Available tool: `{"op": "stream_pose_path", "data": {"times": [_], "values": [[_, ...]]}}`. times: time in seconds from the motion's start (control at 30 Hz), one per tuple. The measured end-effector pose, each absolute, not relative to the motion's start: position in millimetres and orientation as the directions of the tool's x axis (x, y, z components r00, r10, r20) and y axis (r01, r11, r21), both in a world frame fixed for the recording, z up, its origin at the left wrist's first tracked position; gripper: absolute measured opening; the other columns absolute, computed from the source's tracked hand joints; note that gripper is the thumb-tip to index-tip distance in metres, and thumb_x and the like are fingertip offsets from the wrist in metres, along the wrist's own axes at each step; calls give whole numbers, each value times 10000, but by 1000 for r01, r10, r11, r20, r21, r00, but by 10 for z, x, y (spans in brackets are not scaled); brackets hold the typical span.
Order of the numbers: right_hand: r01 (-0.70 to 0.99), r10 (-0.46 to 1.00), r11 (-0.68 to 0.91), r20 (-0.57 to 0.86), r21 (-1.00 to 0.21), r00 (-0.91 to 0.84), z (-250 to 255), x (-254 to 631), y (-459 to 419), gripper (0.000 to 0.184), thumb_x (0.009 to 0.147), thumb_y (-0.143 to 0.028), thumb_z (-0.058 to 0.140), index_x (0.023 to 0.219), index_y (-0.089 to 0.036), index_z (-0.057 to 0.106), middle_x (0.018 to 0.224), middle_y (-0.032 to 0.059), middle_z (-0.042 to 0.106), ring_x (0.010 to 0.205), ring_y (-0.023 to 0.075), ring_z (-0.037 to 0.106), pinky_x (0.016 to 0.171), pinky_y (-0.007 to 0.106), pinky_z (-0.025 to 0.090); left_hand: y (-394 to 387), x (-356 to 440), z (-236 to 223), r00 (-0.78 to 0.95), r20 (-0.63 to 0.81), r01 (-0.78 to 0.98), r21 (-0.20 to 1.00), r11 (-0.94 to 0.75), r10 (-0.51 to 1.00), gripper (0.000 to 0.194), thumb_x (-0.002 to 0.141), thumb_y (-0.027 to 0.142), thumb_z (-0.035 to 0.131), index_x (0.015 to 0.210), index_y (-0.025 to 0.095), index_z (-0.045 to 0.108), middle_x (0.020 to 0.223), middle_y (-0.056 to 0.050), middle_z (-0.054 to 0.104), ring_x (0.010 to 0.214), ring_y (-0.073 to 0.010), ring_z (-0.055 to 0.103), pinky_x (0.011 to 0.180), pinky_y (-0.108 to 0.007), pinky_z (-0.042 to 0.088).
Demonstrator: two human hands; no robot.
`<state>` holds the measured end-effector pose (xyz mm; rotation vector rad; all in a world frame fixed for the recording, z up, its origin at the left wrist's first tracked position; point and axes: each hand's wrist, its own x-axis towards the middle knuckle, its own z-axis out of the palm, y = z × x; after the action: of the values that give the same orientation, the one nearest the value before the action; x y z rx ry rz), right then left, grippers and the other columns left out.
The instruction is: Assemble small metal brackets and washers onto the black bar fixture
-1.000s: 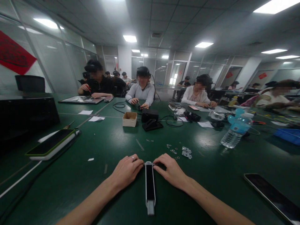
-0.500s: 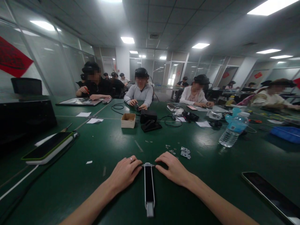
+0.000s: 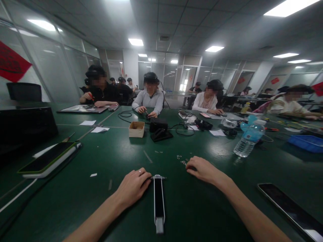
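In front of me lies a long, narrow device with a black face, a white frame and a grey block at its near end. A thin metal rod crosses its far end. My left hand has thumb and fingers closed at the rod's left tip. The rod's right tip is free. Off to the right, my right hand rests with bent fingers, its fingertips close together at a scatter of small metal rings. Whatever is between those fingertips is too small to make out.
A phone lies at the right and a green-edged phone on a white block at the left. Farther off are a water bottle, a small box, a black case and a blue tray. Several people sit across the table.
My right hand has let go of the rod's right tip and moved right to the rings, covering the metal brackets seen before. My left hand stays at the rod's left tip.
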<state>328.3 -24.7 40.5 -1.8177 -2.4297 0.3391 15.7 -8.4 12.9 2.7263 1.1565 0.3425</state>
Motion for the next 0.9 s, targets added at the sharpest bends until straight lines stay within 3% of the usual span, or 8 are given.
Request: {"op": "stream_pose_path", "data": {"times": [0.27, 0.53, 0.9], "values": [[950, 977, 196, -31, -242, -209, 334, 3180, -251, 115, 807, -232, 534, 795, -165, 627, 838, 67, 606, 797, 205, 568, 695, 320, 441, -85, 159, 110, 677, 163, 680, 235, -694, 718, 233, 939, 229, 415, 1087, 211, 594, 994, -39, 597, 806, -162, 577, 704, -278, 452], [785, 950, 307, 127, -537, -285, 208, 2773, -344, 117, 836, -260, 539, 869, -182, 619, 857, 28, 611, 742, 156, 554, 667, 285, 459, -99, 158, 117, 681, 167, 675, 236, -700, 713, 202, 945, 227, 424, 1049, 206, 595, 978, -37, 597, 804, -168, 583, 709, -283, 453], [657, 950, 284, 112, -699, -292, 174, 2492, -442, 201, 861, -231, 535, 1015, -189, 657, 892, 16, 639, 734, 130, 554, 642, 247, 459, -97, 170, 109, 686, 167, 680, 201, -706, 708, 209, 959, 236, 406, 1003, 197, 607, 944, -33, 603, 792, -172, 589, 704, -284, 448]]}}
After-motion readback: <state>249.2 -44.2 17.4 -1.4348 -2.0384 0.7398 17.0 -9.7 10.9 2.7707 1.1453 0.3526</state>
